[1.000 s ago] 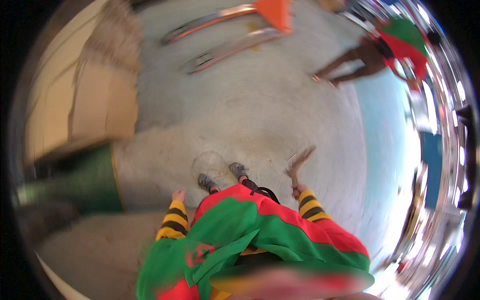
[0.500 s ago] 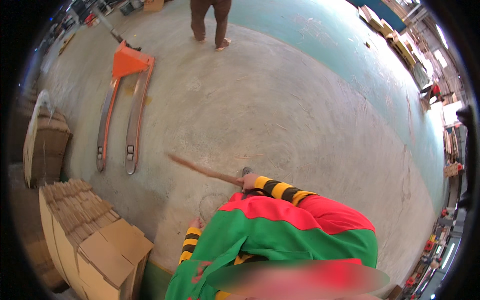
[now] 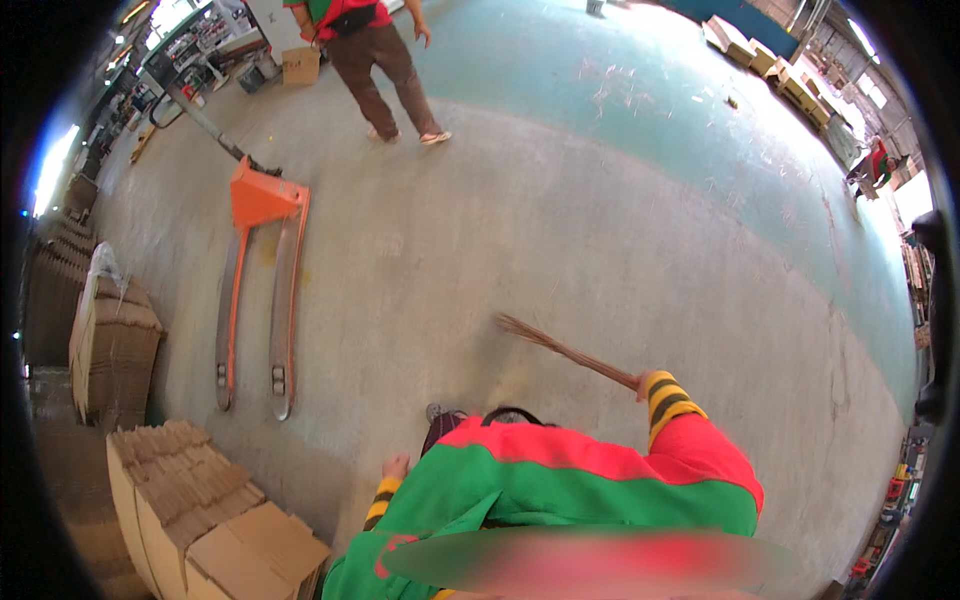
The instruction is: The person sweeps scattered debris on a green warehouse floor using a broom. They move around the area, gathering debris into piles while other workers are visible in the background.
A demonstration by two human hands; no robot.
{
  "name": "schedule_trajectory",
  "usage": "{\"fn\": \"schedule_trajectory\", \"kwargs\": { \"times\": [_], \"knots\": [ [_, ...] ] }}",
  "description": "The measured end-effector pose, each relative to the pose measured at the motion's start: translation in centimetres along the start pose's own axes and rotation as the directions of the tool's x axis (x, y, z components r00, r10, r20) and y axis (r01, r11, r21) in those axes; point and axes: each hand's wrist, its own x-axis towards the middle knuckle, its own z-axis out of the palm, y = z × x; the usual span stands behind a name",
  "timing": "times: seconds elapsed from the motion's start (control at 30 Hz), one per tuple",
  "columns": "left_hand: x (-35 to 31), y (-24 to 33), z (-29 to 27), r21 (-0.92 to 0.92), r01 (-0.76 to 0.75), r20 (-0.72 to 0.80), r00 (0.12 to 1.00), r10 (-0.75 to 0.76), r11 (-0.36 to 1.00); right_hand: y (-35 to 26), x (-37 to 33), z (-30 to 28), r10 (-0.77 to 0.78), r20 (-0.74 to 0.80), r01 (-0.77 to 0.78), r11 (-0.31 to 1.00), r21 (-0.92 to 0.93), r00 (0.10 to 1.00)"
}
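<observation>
Right hand point(image 3: 642, 386): wrapped round the broom's point(image 3: 572, 352) lower-right end
Axis: slanting, tip pointing up-left
Place: before floor point(image 3: 450, 240), contact unclear
Left hand point(image 3: 396, 466): finger closure unclear

the broom point(image 3: 570, 352) is a bundle of thin, dry-looking plant stems, matt and rough, while the sweatshirt point(image 3: 600, 490) is soft matt cloth and its striped cuff point(image 3: 670, 402) looks knitted. the floor point(image 3: 540, 240) resembles bare concrete, smooth and dull with scuffs, beside a painted strip point(image 3: 700, 140) with a faint sheen. painted metal makes up the pallet truck point(image 3: 265, 205), its forks point(image 3: 286, 310) worn to a dull metallic surface, and the near stack point(image 3: 195, 495) is matt brown cardboard, rough along its layered edges.
</observation>
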Motion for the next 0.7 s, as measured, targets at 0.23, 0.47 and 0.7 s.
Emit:
{"fn": "schedule_trajectory", "kwargs": {
  "times": [0.23,0.47,0.7],
  "knots": [
    [4.9,0.3,-1.2,0.352,0.13,0.195,0.958,-0.208,0.927,3.6,-1.3,-8.8,0.532,-0.197,-0.406,0.795,0.45,0.823],
    [21.4,10.6,-1.8,0.326,0.069,0.217,0.965,-0.145,0.943,-6.6,-0.5,-19.5,0.526,-0.381,-0.232,0.768,0.596,0.761],
    [42.3,27.3,-2.9,0.067,0.049,0.166,0.984,-0.059,0.997,-18.2,-2.5,-31.7,0.047,-0.497,0.226,0.851,0.474,0.866]
  ]
}}
